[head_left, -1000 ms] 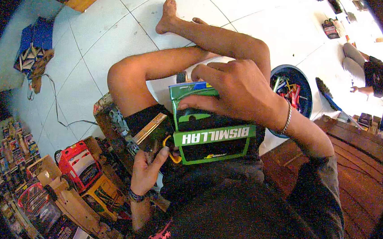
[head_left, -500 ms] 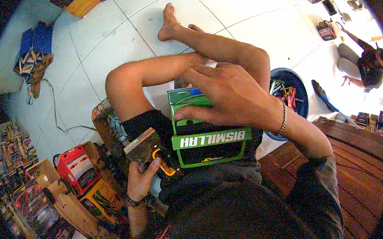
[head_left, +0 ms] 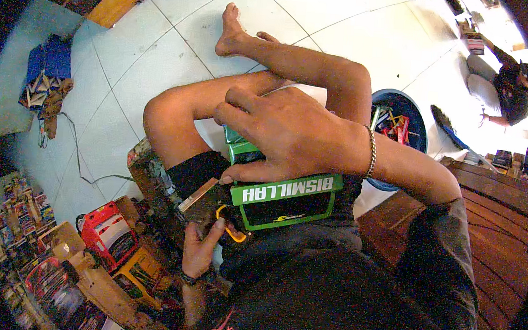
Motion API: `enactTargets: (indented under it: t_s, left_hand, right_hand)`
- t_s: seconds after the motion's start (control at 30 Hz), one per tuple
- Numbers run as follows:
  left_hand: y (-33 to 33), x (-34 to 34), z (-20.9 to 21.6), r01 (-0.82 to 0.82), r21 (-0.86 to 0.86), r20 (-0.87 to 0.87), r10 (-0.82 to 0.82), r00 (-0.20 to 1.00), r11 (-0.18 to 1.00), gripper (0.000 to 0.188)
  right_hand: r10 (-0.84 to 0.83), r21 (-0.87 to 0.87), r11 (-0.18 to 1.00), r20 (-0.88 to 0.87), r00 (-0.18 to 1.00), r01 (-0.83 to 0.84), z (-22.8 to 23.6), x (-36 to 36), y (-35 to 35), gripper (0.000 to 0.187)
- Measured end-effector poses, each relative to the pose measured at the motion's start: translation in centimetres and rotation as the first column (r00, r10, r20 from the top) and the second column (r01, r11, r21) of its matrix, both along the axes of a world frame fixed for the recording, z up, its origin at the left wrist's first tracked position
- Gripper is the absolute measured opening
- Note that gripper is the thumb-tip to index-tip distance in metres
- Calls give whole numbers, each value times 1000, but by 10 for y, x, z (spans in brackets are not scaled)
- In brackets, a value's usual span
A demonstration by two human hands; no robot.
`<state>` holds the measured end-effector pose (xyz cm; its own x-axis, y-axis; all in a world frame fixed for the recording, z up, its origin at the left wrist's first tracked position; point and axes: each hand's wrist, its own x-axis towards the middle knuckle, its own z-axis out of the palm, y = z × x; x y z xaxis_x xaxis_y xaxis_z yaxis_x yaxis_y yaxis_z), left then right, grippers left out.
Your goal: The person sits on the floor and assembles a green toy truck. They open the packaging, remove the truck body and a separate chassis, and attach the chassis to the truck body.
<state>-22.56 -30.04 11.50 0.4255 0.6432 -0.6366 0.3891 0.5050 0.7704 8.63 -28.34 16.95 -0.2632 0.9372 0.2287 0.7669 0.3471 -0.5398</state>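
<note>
On my lap lies a green toy truck body (head_left: pixel 285 210) with black window panels and a lettered green band, upside down as I see it. My right hand (head_left: pixel 303 134) is draped over its far part with bent fingers, hiding much of it. The thumb presses at the left end of the band. Left of the truck body, my left hand (head_left: pixel 200 250) pinches a dark flat piece (head_left: pixel 208 201) with a pale straight edge and a yellow-and-black looped part; its exact kind is unclear. That piece comes close to the right thumb.
A dark blue tub (head_left: pixel 424 137) with coloured strips stands beyond my right leg. At lower left are a red toy truck (head_left: pixel 107 230) and a yellow one (head_left: pixel 137 273). A brown wooden bench (head_left: pixel 443 247) is on the right; another person (head_left: pixel 511 91) sits far right.
My right hand has slid left and nearer over the truck body, bringing its thumb to the band's left end. My left hand and its piece have shifted slightly right.
</note>
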Motion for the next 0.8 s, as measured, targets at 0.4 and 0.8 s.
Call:
enactTargets:
  t_s: [0.4,0.8]
  left_hand:
    - [1,6,6,10,-71,-57,-14,998,997,40]
    - [-2,6,-3,-17,-5,71,17,997,1000,38]
  right_hand:
    - [67,-12,998,5,998,-67,-2,-2,3,67]
    - [76,-4,997,32,997,-75,-2,-2,-1,63]
